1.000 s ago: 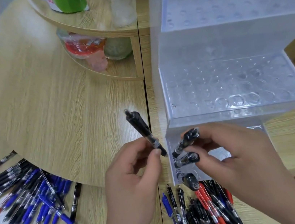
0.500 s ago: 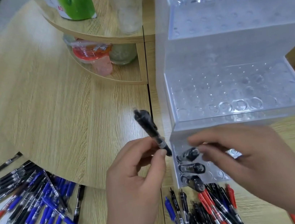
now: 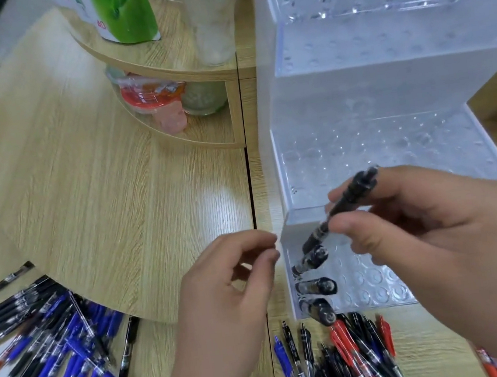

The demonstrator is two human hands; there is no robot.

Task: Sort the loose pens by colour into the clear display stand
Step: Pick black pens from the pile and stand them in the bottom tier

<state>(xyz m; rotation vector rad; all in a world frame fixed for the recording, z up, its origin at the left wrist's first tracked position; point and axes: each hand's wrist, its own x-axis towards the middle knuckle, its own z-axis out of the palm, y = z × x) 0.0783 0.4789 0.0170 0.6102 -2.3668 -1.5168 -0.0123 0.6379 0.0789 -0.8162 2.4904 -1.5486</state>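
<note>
Past the curved near-left edge of the pale wooden table (image 3: 98, 193), a heap of loose blue and black click pens (image 3: 50, 353) is left unsorted. The left hand (image 3: 225, 306) is held just left of the stand, fingers loosely curled, and nothing is gripped in it. Behind it, a green and white packet (image 3: 123, 14) and a clear lidded jar (image 3: 211, 24) are kept on a curved two-level wooden shelf (image 3: 160, 69); the jar's contents cannot be told. The clear stepped plastic display stand (image 3: 384, 73) is set just right of the table seam. Three black pens (image 3: 315, 287) are stood in the left-hand column of holes on its lowest step, and the holes of the middle and upper steps are seen to be empty. A fourth black click pen (image 3: 339, 210) is pinched, tilted, between thumb and fingers of the right hand (image 3: 440, 241), its lower end close behind the rearmost of the three; whether a hole is entered cannot be told. The seating of this pen is judged to be the step in hand: a free hole must be met and the barrel brought upright before release. At the near edge before the stand, a mixed heap of black, red and blue pens (image 3: 345, 363) is piled, and more red and blue pens (image 3: 492, 361) are seen at the near right corner.
</note>
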